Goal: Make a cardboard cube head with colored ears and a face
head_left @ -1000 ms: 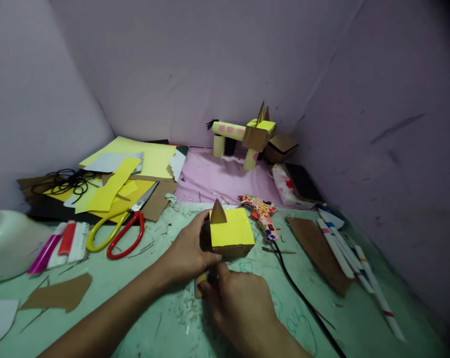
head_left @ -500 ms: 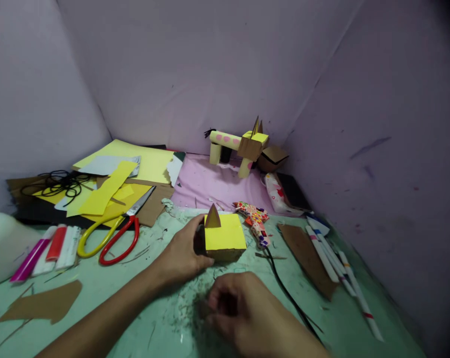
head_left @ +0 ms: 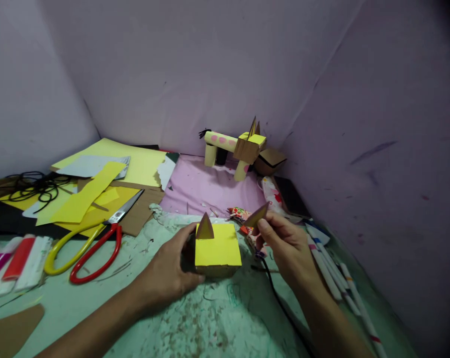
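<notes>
In front of me on the green table sits a small cardboard box (head_left: 218, 251) with a bright yellow top. One pointed cardboard ear (head_left: 205, 227) stands upright at the top's left back corner. My left hand (head_left: 170, 261) grips the box from its left side, thumb at the near edge. To the right of the box, my right hand (head_left: 286, 238) pinches a second pointed cardboard ear (head_left: 257, 216) between thumb and fingers, in the air. Behind that hand lies a patterned glue gun (head_left: 240, 215), partly hidden, its black cord (head_left: 275, 291) running toward me.
A paper animal figure (head_left: 225, 143) stands at the back. Scissors (head_left: 94, 248), papers (head_left: 135, 164), black string (head_left: 42, 186) and tubes (head_left: 19, 258) lie left. Markers (head_left: 327, 266) and a dark phone-like slab (head_left: 292, 196) are at right, by the wall.
My right hand has moved up and right from the near table, and a cardboard ear now shows in its fingers. My left hand still holds the box. The view has shifted slightly.
</notes>
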A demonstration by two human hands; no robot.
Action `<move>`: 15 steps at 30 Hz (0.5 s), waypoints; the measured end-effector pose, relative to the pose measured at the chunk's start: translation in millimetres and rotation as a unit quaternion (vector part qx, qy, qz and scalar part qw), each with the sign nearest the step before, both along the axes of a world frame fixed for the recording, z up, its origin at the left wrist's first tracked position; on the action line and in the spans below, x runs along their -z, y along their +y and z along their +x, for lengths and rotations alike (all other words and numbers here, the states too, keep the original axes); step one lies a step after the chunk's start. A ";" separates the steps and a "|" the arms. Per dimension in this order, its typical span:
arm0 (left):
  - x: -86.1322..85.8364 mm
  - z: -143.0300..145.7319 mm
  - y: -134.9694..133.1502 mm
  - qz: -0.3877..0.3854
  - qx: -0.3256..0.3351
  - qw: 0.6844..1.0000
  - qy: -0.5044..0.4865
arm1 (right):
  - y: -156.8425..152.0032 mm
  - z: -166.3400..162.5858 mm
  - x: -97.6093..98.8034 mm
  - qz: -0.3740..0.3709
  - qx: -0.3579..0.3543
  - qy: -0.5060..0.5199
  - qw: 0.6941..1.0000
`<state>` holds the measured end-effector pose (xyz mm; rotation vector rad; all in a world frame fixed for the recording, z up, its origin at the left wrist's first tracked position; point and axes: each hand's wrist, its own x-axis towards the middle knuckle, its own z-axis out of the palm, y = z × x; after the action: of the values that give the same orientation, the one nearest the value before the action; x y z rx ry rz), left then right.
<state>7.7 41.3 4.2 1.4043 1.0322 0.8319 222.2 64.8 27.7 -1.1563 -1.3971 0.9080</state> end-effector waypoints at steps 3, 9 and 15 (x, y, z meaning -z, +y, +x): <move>-4.8 -0.3 1.0 0.004 0.004 0.999 0.031 | 0.7 1.5 7.8 -0.041 0.003 0.017 0.999; -7.3 1.0 1.0 0.001 0.001 0.999 0.046 | 0.6 4.3 11.8 -0.079 0.008 0.101 0.992; -1.2 -0.6 1.6 0.015 -0.009 0.999 0.047 | 2.2 2.4 15.4 -0.131 0.018 0.169 0.977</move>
<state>7.1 42.9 5.4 1.4725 1.1099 0.8038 224.6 67.0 12.4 -1.1517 -0.9994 1.2273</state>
